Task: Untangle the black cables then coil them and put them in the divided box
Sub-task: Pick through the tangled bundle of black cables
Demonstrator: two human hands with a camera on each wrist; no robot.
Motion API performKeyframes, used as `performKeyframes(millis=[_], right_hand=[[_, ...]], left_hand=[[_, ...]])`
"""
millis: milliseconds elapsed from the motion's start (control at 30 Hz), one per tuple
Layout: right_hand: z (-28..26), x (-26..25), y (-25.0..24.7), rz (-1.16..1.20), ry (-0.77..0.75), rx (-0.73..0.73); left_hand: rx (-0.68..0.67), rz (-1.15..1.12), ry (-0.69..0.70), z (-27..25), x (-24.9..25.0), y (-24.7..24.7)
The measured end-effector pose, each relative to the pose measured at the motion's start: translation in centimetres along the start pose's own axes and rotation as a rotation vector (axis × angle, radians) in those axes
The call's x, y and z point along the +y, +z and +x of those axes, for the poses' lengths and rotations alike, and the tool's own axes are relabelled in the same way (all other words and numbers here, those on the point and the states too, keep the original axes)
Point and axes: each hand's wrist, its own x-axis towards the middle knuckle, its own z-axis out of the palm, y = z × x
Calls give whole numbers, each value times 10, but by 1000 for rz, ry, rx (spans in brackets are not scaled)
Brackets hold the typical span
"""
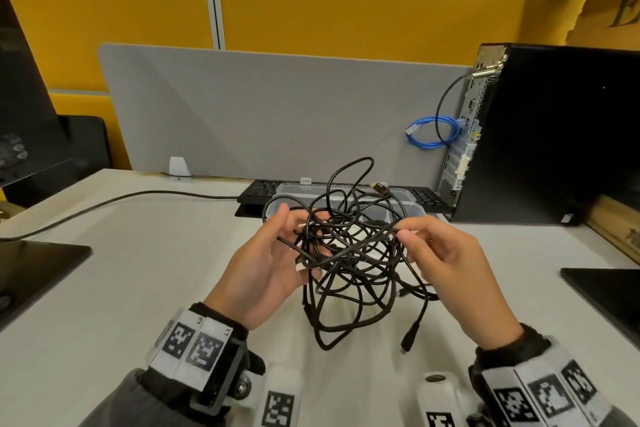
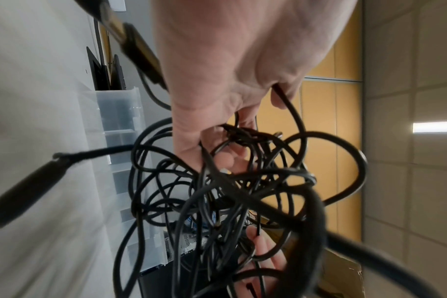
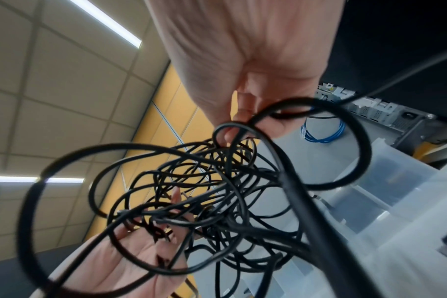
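A tangle of black cables (image 1: 349, 253) hangs between both hands above the white desk. My left hand (image 1: 304, 239) is on its left side, fingers curled through the loops (image 2: 230, 201) and thumb up. My right hand (image 1: 403, 230) pinches one strand at the tangle's upper right between thumb and forefinger; the right wrist view shows that pinch (image 3: 242, 125) above the knot (image 3: 204, 191). One plug (image 1: 408, 340) dangles low near the desk. Behind the tangle lies the clear divided box (image 1: 412, 206), lid open, its compartments (image 2: 117, 113) holding nothing that I can see.
The box rests against a black keyboard (image 1: 259, 191). A black computer tower (image 1: 554, 135) with a blue cable (image 1: 433, 132) stands back right, before a grey divider (image 1: 277, 114). Dark monitor bases sit left (image 1: 34, 263) and right (image 1: 606, 295). A black lead (image 1: 121, 199) crosses the desk.
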Motion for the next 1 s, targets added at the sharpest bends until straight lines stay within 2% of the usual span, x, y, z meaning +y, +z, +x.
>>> performKeyframes(millis=[133, 200, 400, 467, 533, 567, 633, 667, 700, 767, 800, 867, 1000], right_hand=[[2, -2, 1, 15, -9, 13], [4, 0, 2, 21, 14, -1], [8, 4, 3, 59, 87, -78], [11, 7, 2, 9, 125, -125], [12, 7, 0, -86, 125, -111], [12, 3, -3, -146, 90, -42], [6, -15, -7, -226, -96, 120], [2, -29, -7, -235, -198, 112], [-2, -44, -3, -247, -249, 14], [-8, -63, 10, -442, -221, -277], [-10, -64, 17, -592, -206, -363], [-8, -60, 22, -772, -184, -360], [5, -51, 21, -700, -45, -233]], left_hand=[[-242, -27, -85, -2, 1, -5], [-303, -22, -90, -3, 0, -6], [-218, 85, -99, -6, -1, -3], [-175, 111, -86, -6, 0, 1], [-109, 119, -78, -5, -1, 5], [-80, 119, -79, -5, -2, 6], [-40, 103, -87, -2, -5, 6], [-26, 83, -96, -2, -6, 6], [-17, 55, -106, -1, -7, 6], [-18, -39, -137, 0, -7, 6], [-43, -94, -152, 0, -6, 7], [-132, -174, -170, -3, -4, 5], [-360, -185, -248, -9, -3, 4]])
